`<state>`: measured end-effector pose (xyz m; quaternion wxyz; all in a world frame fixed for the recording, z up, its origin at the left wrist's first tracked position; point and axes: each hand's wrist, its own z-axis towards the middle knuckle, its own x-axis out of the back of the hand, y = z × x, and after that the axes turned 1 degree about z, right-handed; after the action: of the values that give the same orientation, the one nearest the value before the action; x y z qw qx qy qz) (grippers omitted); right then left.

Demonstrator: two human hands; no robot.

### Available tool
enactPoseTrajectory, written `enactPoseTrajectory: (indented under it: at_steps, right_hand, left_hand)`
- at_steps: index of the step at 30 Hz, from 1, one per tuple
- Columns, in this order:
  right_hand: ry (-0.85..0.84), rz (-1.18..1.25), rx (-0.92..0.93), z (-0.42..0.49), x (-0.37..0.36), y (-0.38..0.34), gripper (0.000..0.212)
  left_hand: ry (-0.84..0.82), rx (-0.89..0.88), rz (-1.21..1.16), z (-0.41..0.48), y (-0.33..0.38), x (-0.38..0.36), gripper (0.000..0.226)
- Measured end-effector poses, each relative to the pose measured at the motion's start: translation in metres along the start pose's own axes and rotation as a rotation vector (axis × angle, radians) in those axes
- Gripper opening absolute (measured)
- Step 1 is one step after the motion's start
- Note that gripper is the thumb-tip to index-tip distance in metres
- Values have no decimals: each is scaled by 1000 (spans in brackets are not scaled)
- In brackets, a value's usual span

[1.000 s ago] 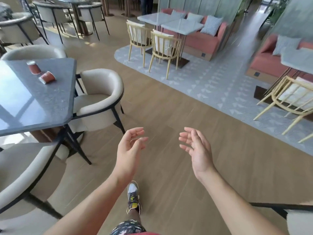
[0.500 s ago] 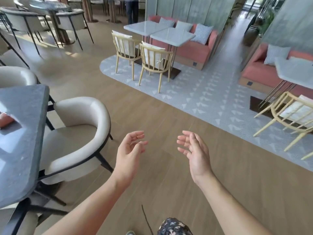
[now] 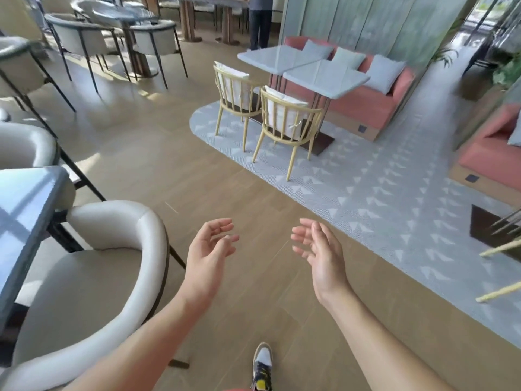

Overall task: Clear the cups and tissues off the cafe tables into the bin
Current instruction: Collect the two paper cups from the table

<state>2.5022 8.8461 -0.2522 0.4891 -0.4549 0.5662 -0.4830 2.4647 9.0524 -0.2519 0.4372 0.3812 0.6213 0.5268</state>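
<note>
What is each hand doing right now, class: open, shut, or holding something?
Left hand: open, fingers loosely curled, holding nothing.
Right hand: open, fingers relaxed, holding nothing.

The left forearm [image 3: 135, 348] and the right forearm [image 3: 375, 334] were bare from the lower edge of the view to the wrists, and the left hand [image 3: 210, 255] and right hand [image 3: 321, 255] were bare too, with slender fingers and a short nail showing on the left thumb. Low between the arms one sneaker [image 3: 262, 368] showed: a white toe cap, black panels along the sides and lacing, yellow patches further back, the finer detail blurred. At the bottom edge beside it ran a thin strip of red-orange cloth [image 3: 238, 388], too little to tell the garment.
</note>
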Motion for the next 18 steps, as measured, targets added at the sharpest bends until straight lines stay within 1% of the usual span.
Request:
enactPoseTrajectory:
  at_steps: [4,9,13,18]
  right_hand:
    - [-119,-26,1,97,-28,-16,40]
    - [-270,-65,-31,186,-82,-17,40]
    - [-378,-81,-63,255,-145,-5,40]
    - [-506,-90,-79,335,-247,10,42]
  left_hand:
    - [93,-21,-19,74,14,-18,23]
    - [233,-16,-41,152,19,-12,22]
    - [354,-27,-32,219,20,13,25]
    - [467,-47,-72,320,17,61,29]
